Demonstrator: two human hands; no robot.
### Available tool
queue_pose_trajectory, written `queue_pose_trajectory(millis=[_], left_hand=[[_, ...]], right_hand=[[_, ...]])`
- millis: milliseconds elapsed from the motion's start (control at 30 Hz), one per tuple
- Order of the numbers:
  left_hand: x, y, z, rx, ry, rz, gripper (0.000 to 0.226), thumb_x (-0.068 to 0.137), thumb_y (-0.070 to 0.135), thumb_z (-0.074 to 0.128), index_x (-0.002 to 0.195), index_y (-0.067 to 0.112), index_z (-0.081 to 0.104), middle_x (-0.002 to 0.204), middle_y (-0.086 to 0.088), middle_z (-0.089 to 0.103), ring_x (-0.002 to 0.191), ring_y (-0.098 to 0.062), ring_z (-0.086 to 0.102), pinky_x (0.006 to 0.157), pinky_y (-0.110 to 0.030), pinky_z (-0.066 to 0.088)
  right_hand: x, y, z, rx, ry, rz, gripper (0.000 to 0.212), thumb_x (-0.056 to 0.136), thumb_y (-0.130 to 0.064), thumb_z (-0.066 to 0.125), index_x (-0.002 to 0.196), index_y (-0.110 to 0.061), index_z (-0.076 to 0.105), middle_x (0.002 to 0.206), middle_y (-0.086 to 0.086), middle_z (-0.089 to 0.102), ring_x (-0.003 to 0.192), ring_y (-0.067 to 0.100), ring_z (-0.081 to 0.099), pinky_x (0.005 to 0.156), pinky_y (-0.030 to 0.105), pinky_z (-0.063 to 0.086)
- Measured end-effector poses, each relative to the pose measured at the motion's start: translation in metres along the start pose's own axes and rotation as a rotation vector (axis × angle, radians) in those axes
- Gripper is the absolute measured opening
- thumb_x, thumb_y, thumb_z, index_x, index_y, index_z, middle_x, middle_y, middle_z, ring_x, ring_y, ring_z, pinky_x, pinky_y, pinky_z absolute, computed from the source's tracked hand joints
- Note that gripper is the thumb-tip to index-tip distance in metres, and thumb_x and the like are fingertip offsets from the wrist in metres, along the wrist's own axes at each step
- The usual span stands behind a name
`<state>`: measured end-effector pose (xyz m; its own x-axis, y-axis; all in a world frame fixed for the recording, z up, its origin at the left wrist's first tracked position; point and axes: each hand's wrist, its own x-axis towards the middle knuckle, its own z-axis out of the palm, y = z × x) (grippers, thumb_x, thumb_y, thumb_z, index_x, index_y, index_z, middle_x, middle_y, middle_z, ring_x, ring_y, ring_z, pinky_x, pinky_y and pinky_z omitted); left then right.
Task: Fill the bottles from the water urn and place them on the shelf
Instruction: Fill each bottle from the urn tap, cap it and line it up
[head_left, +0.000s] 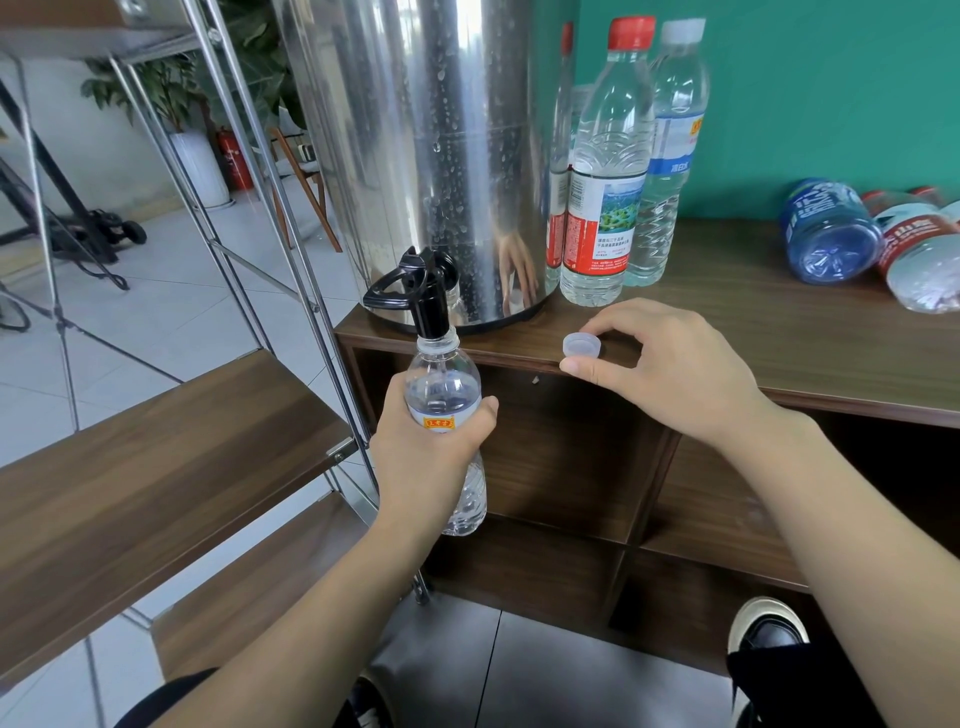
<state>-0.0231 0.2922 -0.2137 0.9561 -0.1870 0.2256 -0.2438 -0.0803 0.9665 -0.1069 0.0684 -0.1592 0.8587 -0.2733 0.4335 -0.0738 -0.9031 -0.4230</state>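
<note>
A: Bottle (444, 395), centre frame, long axis upright, mouth right under the black tap (426, 291) of the water urn (431, 145). Left hand (431, 441) wrapped round its middle, firm grasp.

B: Right hand (670, 369)?

A: Right of centre, on the cabinet top (779, 332). Thumb and fingers curve about the loose cap (582, 345); whether they pinch it, cannot tell.

B: What does the coming move turn on?

A: My reading: the tap lever sits up-left of the right hand, the nearer free hand, and the bottle stays vertical beneath the spout. Shelf (156, 467) waits lower left, beside the left arm.
</note>
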Motion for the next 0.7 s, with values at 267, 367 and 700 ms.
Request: queue_pose_trajectory(millis=[267,367,700], left_hand=[[0.0006,-0.0008,-0.0004,0.003,0.001,0.001,0.044,0.076,0.027,0.092,0.108,0.03,0.062,0.094,0.017,0.072,0.088,-0.002,0.069,0.092,-0.035,0.058],[0.0007,-0.0008,-0.0008,0.006,0.001,0.001,0.045,0.076,0.028,0.092,0.109,0.031,0.062,0.096,0.019,0.071,0.089,-0.002,0.069,0.092,-0.034,0.057],[0.0008,-0.0011,0.0,0.008,0.002,0.006,0.045,0.076,0.028,0.092,0.109,0.031,0.062,0.095,0.015,0.072,0.089,-0.002,0.069,0.091,-0.032,0.057]], right_hand=[[0.0002,0.0012,0.0009,-0.01,0.004,-0.001,0.054,0.077,-0.081,0.051,0.104,-0.039,0.069,0.112,-0.02,0.064,0.107,0.008,0.06,0.093,0.045,0.053],[0.0002,0.0005,0.0005,-0.011,0.001,0.002,0.05,0.079,-0.078,0.054,0.105,-0.039,0.069,0.113,-0.019,0.064,0.107,0.008,0.06,0.093,0.044,0.053],[-0.0001,0.0004,0.0003,-0.023,0.0,0.001,0.048,0.08,-0.076,0.055,0.106,-0.038,0.069,0.113,-0.019,0.064,0.107,0.008,0.06,0.092,0.045,0.053]])
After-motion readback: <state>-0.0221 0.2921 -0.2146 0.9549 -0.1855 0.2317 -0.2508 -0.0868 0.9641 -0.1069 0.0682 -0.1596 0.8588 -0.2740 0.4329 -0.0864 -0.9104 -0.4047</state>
